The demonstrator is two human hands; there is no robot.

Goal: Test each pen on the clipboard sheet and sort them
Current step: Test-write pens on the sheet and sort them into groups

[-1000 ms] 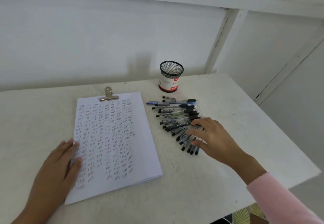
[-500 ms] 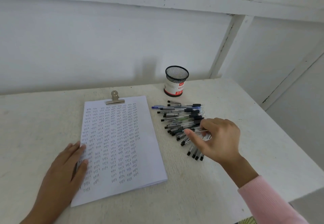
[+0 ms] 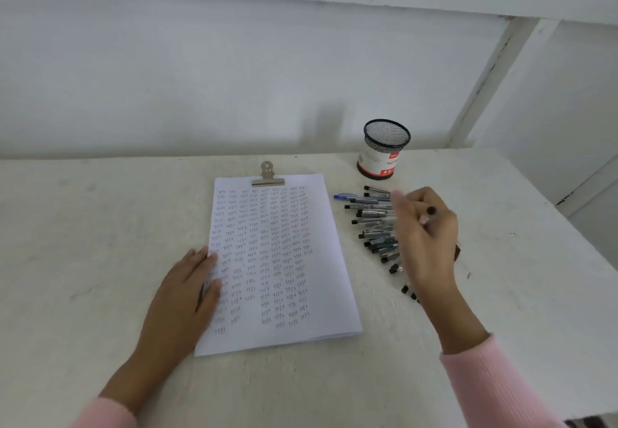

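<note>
A clipboard sheet [image 3: 311,293] covered in rows of small pen marks lies in the middle of the white table, held by a metal clip [image 3: 267,176] at its far end. My left hand [image 3: 187,293] rests flat on the sheet's left edge. To the right of the sheet lies a pile of pens [image 3: 371,223], most with black caps, one blue. My right hand [image 3: 424,237] is raised over the pile and grips a single pen [image 3: 429,215] whose black end sticks up past my fingers. The hand hides part of the pile.
A black mesh pen cup [image 3: 384,150] with a red and white label stands behind the pens, near the wall. The table's right edge [image 3: 568,260] runs close to the pile. A white wall rises behind the table.
My right hand closed on one pen in the pile and lifted it up. My left hand stayed on the sheet. The view shifted to the left.
</note>
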